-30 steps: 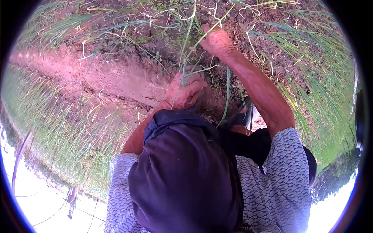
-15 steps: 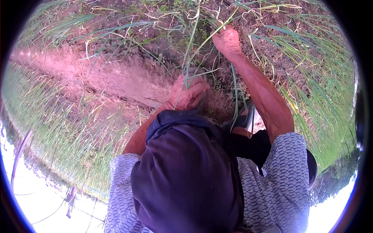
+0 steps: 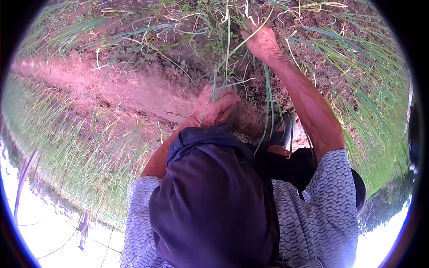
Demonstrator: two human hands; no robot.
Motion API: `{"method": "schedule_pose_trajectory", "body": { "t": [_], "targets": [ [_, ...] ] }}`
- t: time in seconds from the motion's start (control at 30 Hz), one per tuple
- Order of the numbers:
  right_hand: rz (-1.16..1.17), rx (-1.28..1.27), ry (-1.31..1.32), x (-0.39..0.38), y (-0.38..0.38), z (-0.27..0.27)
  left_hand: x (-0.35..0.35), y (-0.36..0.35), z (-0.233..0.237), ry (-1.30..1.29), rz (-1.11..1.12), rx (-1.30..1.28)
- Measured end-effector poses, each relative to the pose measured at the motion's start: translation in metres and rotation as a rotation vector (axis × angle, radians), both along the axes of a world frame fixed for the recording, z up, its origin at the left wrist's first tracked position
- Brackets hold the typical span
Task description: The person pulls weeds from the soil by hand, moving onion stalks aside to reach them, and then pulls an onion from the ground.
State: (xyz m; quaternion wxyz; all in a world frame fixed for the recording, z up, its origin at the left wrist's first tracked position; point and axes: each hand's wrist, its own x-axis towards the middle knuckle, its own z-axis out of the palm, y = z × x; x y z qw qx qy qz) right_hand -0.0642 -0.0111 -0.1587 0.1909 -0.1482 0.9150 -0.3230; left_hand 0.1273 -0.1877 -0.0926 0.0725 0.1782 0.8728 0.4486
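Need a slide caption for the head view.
Left hand grips green stalks at the soil while the right hand reaches into the clump beyond.

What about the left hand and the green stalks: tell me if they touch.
Touching. The head view shows the left hand closed around the green stalks, which rise from its fist.
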Motion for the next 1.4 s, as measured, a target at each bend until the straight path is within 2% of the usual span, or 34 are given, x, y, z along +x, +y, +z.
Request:
{"method": "schedule_pose_trajectory", "body": {
  "t": [0.17, 0.3, 0.43, 0.47, 0.57, 0.67, 0.7, 0.77, 0.8, 0.93, 1.03, 1.07, 1.17, 1.2, 1.23, 1.27, 1.3, 1.33, 1.4],
  "targets": [
    [0.207, 0.268, 0.114, 0.012, -0.021, -0.009, 0.002, 0.001, -0.002, 0.006, 0.020, 0.017],
    [0.327, 0.306, 0.084, 0.005, -0.025, -0.005, -0.002, 0.000, -0.002, -0.001, 0.002, 0.023],
    [0.268, 0.337, 0.102, -0.004, -0.026, 0.000, 0.002, -0.001, 0.000, 0.005, 0.008, -0.007],
    [0.192, 0.237, 0.204, -0.005, -0.017, -0.008, 0.002, -0.001, 0.000, 0.013, 0.012, -0.014],
    [-0.060, 0.236, 0.077, -0.012, -0.012, -0.005, 0.004, -0.002, -0.002, -0.009, 0.011, -0.021],
    [-0.059, 0.126, -0.264, -0.011, -0.021, 0.006, 0.003, -0.003, -0.004, -0.043, -0.016, -0.023],
    [-0.002, 0.131, -0.239, -0.007, -0.025, -0.007, 0.002, -0.003, -0.004, -0.034, -0.019, -0.022],
    [0.123, 0.140, 0.006, 0.005, -0.040, -0.007, 0.003, -0.003, -0.005, -0.020, -0.022, -0.021],
    [0.114, 0.097, 0.081, 0.008, -0.048, -0.011, 0.004, -0.003, -0.005, -0.019, -0.020, -0.028],
    [0.092, 0.000, 0.196, 0.018, -0.067, -0.023, 0.003, -0.003, -0.004, -0.017, -0.022, -0.029],
    [0.161, 0.009, 0.141, 0.012, -0.062, -0.022, 0.004, -0.003, -0.006, -0.019, -0.014, -0.014],
    [0.107, -0.049, 0.160, 0.009, -0.059, -0.037, 0.005, -0.003, -0.007, -0.021, -0.011, -0.007],
    [-0.227, -0.448, -0.173, 0.008, -0.037, -0.044, 0.003, -0.003, -0.001, -0.021, -0.008, -0.055],
    [-0.208, -0.107, -0.210, -0.001, -0.024, -0.015, 0.005, -0.002, 0.001, -0.038, -0.007, -0.059],
    [-0.248, -0.150, -0.474, -0.010, -0.022, 0.033, 0.004, -0.003, 0.001, -0.048, -0.012, -0.066],
    [-0.254, -0.142, -0.359, -0.008, -0.009, 0.002, 0.002, -0.004, 0.001, -0.055, -0.023, -0.073],
    [-0.260, -0.132, -0.243, -0.008, -0.010, 0.001, 0.001, -0.004, -0.001, -0.045, -0.026, -0.056],
    [-0.293, -0.169, -0.264, -0.004, -0.002, 0.005, 0.003, -0.004, -0.005, -0.035, -0.025, -0.039],
    [-0.160, -0.105, -0.407, -0.007, 0.002, 0.006, 0.004, -0.003, -0.006, -0.028, -0.010, -0.028]
  ]
}}
